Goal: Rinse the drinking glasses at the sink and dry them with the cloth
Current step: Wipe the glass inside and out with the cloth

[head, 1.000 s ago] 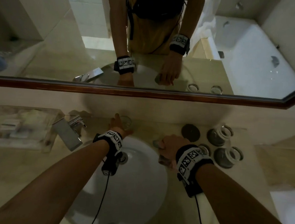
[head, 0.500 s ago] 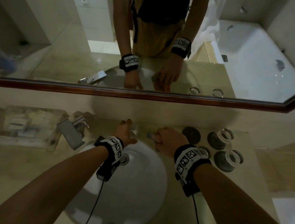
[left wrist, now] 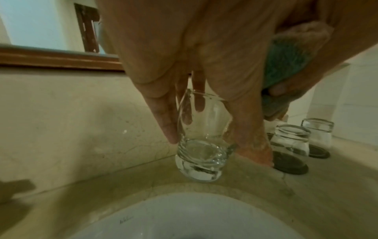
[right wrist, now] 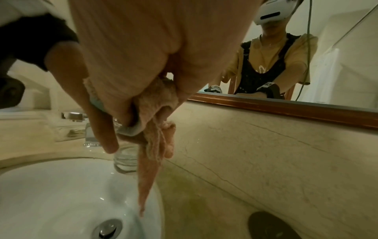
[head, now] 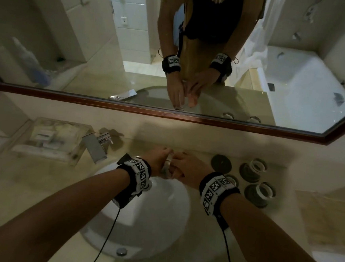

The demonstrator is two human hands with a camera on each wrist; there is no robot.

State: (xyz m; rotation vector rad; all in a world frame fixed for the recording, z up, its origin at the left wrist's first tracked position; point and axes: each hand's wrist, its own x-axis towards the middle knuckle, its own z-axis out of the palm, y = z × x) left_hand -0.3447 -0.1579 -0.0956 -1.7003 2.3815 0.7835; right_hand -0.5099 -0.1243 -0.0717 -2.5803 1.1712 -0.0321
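Note:
My left hand [head: 162, 158] grips a clear drinking glass [left wrist: 202, 137] just above the far rim of the white sink [head: 160, 223], thumb on one side and fingers [left wrist: 249, 142] on the other. My right hand [head: 183, 169] is right beside it and holds a bunched pink and teal cloth [right wrist: 157, 127] against the glass [right wrist: 125, 161]. One end of the cloth hangs down over the basin. In the head view the glass [head: 168, 163] shows only as a sliver between the two hands.
Two glasses [head: 254, 168] [head: 260, 192] stand upside down on dark coasters at the right, beside an empty coaster [head: 221, 163]. A third glass [head: 230, 179] is half hidden by my right wrist. A chrome faucet [head: 96, 147] and a clear tray [head: 51, 140] stand left of the sink.
My left hand has lifted the glass off the counter behind the sink. My right hand has moved left with the cloth, and the two hands now meet.

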